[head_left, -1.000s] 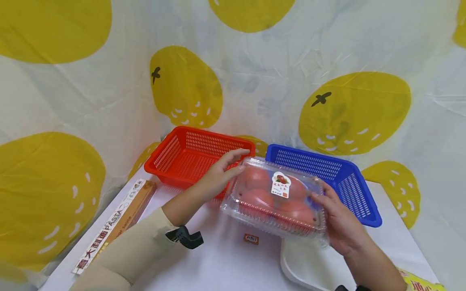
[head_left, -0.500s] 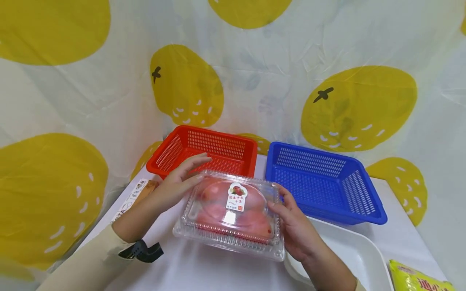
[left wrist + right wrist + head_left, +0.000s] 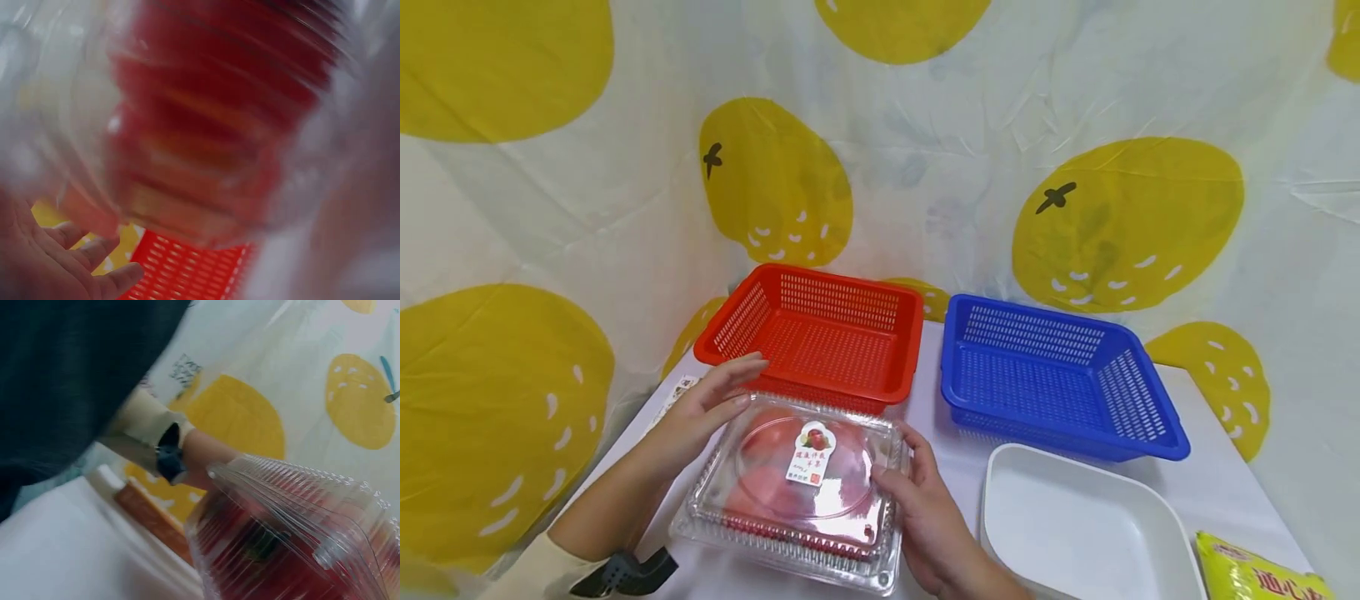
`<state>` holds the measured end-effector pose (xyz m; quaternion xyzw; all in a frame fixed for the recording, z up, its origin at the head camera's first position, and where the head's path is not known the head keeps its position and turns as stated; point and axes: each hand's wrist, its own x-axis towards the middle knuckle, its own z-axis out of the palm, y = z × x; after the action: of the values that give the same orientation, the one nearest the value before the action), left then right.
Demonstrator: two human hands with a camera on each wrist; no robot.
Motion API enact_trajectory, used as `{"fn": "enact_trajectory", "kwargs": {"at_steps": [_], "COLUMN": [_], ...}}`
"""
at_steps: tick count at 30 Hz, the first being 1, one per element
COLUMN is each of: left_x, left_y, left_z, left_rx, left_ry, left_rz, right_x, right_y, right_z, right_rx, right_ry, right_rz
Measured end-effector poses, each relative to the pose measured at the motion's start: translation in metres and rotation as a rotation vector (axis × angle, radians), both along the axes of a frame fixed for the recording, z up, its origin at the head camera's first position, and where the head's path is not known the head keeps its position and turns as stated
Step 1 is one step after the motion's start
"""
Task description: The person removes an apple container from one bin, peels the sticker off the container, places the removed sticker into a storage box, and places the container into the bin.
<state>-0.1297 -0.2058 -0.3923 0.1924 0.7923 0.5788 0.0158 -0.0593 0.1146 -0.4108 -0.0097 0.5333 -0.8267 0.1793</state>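
Note:
In the head view, my right hand (image 3: 936, 517) grips the right side of a clear plastic clamshell box (image 3: 801, 492), its thumb on the lid. Round red fruit fills the box, and a white label (image 3: 811, 452) marks the lid. The box tilts above the table at the front left. At its far left corner is my left hand (image 3: 696, 417), fingers extended and relaxed. The left wrist view has the left hand (image 3: 56, 259) with fingers spread beside the blurred box (image 3: 206, 125). My right hand is out of sight in the right wrist view, where the box (image 3: 300, 531) shows up close.
A red basket (image 3: 752, 382) and a blue basket (image 3: 1037, 429) stand at the back. To the right of the box lies a white tray (image 3: 1000, 500), with a yellow packet (image 3: 1255, 575) beyond it. A pasta carton (image 3: 673, 400) is mostly hidden behind my left arm.
The box has moved left and toward me, carried in my right hand, with my left hand travelling alongside. More of the white tray and blue basket shows.

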Motion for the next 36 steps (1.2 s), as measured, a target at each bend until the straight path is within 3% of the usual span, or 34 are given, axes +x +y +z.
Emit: {"fn": "enact_trajectory", "kwargs": {"at_steps": [8,13,21,26,32,36], "left_x": [0.006,0.007,0.006,0.010,0.013,0.013], "left_y": [-0.010,-0.019,-0.022,-0.021,-0.021,-0.022], "left_z": [-0.022,-0.036,-0.052,-0.053,-0.058,-0.061], "left_rx": [0.007,-0.024,-0.042,-0.029,0.001,0.005], "left_ry": [0.011,0.023,-0.006,-0.040,-0.059,-0.035], "left_rz": [0.001,0.005,-0.005,-0.004,-0.021,-0.038], "right_x": [0.013,0.014,0.013,0.011,0.009,0.006], "right_y": [-0.022,-0.026,-0.024,-0.022,-0.018,-0.011], "right_z": [-0.025,-0.036,-0.048,-0.051,-0.051,-0.047], "right_rx": [-0.041,0.001,0.184,0.356,0.445,0.624], "right_ry": [-0.018,-0.032,-0.004,0.085,0.178,0.271], "right_rz": [-0.018,-0.032,-0.045,-0.063,-0.049,-0.030]}}
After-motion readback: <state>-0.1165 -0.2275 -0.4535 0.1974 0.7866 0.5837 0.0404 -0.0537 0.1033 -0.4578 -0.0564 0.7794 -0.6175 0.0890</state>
